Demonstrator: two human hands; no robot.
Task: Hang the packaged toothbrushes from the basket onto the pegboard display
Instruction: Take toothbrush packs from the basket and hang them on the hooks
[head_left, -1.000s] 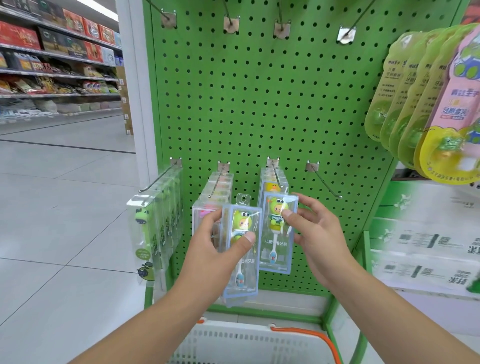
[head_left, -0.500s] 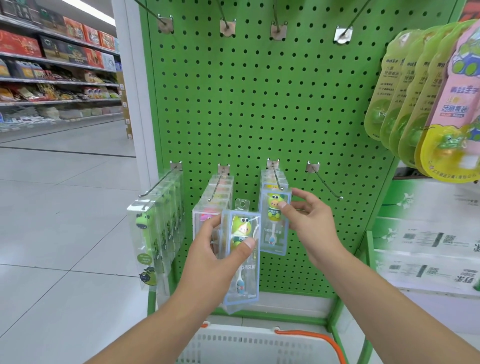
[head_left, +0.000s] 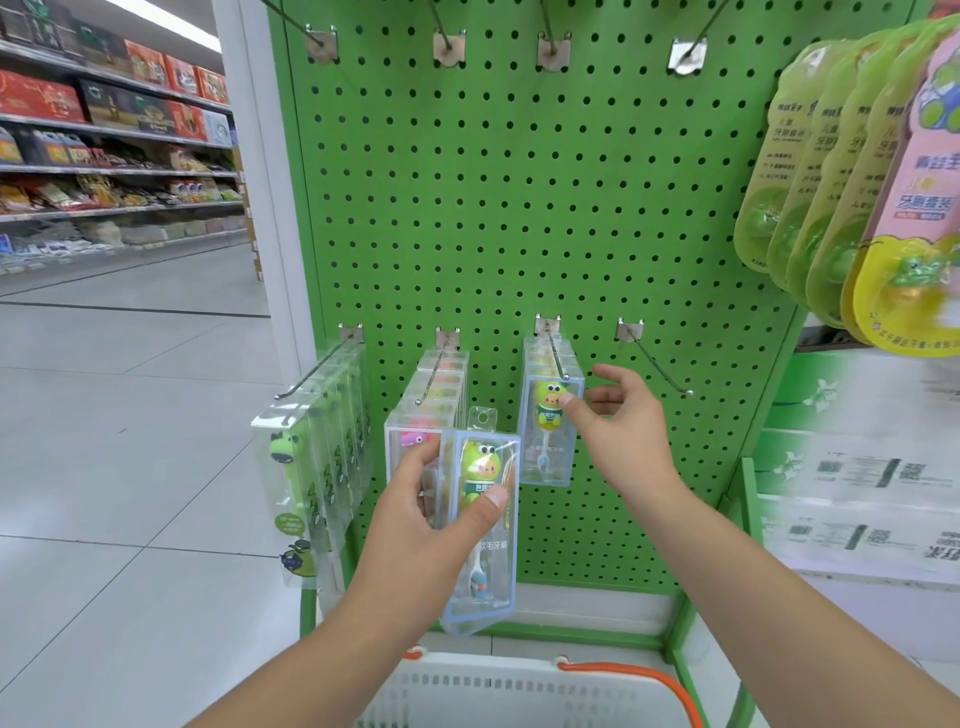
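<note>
Pale tiled floor (head_left: 130, 441) fills the frame's left; stocked store shelves (head_left: 104, 156) line the upper left; a white pillar (head_left: 260, 182) stands beside them.

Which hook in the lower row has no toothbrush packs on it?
The rightmost lower hook, right of the right hand. It is bare wire; the other three carry clear packs.
</note>
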